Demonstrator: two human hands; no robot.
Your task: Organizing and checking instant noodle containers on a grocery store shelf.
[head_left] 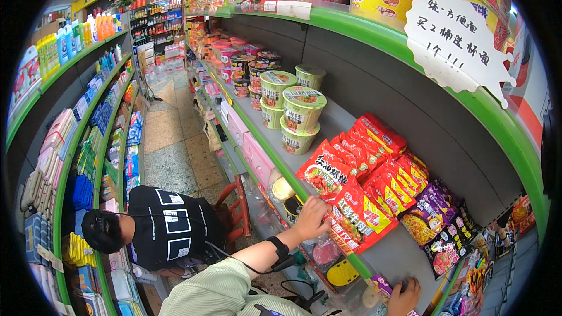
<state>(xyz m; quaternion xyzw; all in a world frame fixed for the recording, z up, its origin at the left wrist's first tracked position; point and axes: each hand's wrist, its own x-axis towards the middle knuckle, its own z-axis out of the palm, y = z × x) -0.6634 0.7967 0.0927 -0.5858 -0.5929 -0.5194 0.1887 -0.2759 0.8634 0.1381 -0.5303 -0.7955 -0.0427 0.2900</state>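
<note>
My left hand is at the green front edge of the grey shelf, fingers bent. Its fingertips meet the left side of a red instant noodle packet; whether they grip it is not clear. Farther right, my right hand rests on the shelf's bare front corner with a small dark thing or shadow under the fingers. Red noodle packets stand in rows behind the front ones. Purple noodle packets and black noodle packets lie to their right.
Green noodle cups stand stacked left of the packets. A handwritten sign hangs from the upper shelf. In the aisle, a person in black is beside a red chair. A yellow clog sits below the shelf edge.
</note>
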